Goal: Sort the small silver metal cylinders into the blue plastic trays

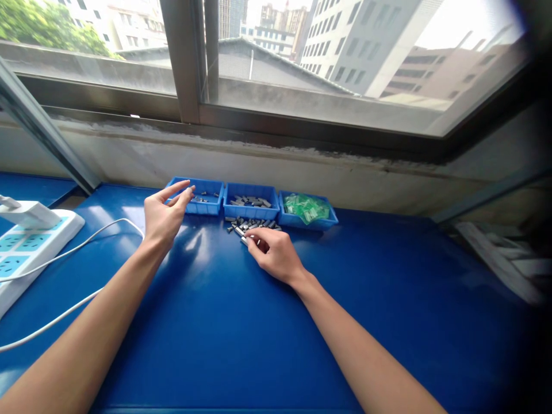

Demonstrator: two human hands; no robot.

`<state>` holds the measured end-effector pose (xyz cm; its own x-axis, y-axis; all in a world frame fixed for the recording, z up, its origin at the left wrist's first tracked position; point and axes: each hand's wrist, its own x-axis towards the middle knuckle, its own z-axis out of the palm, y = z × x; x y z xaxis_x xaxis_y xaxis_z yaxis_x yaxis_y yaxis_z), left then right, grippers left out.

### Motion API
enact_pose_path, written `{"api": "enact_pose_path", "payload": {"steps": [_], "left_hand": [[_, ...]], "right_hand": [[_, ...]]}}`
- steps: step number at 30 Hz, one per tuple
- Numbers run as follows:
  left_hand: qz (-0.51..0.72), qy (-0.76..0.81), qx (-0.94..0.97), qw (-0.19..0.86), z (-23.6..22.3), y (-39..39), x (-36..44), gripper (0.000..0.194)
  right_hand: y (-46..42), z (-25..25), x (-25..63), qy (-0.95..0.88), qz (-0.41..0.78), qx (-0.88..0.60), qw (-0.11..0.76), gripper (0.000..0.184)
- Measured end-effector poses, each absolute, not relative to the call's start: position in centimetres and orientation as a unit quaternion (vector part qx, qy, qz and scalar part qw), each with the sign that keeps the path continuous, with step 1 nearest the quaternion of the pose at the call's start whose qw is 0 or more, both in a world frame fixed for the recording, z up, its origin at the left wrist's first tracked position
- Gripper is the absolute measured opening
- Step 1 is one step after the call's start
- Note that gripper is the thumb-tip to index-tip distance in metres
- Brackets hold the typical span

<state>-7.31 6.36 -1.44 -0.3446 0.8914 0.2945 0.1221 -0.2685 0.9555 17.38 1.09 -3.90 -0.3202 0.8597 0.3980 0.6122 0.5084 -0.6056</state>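
My left hand [166, 213] is raised over the left blue bin [202, 208], thumb and forefinger pinched together. Whatever sits between those fingertips is too small to name. A few small screws [203, 194] lie inside that bin. My right hand [276, 252] rests at the near edge of a loose pile of small metal parts [254, 224] on the table. Its fingertips close on a short silver metal cylinder [244, 241]. Behind the pile, the middle blue bin [250, 211] contains several more metal cylinders [250, 201].
To the right, a third blue bin [308, 222] holds green plastic packets [305, 207]. A white power strip [26, 247] with a plugged-in adapter and white cables [64, 313] lies on the left of the blue table [224, 345]. A wall and window [302, 121] stand behind the bins.
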Motion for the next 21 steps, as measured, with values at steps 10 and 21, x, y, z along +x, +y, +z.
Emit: {"api": "enact_pose_path", "payload": {"steps": [10,21], "left_hand": [[0.324,0.395,0.85,0.127,-1.5,4.5,-5.4,0.022],[0.241,0.376,0.888,0.109,-3.1,5.0,-5.2,0.02]], "right_hand": [[1.1,-3.7,17.4,-0.79,0.169,-0.469,0.357,0.015],[1.1,-3.7,17.3,-0.793,0.162,-0.465,0.357,0.015]]}}
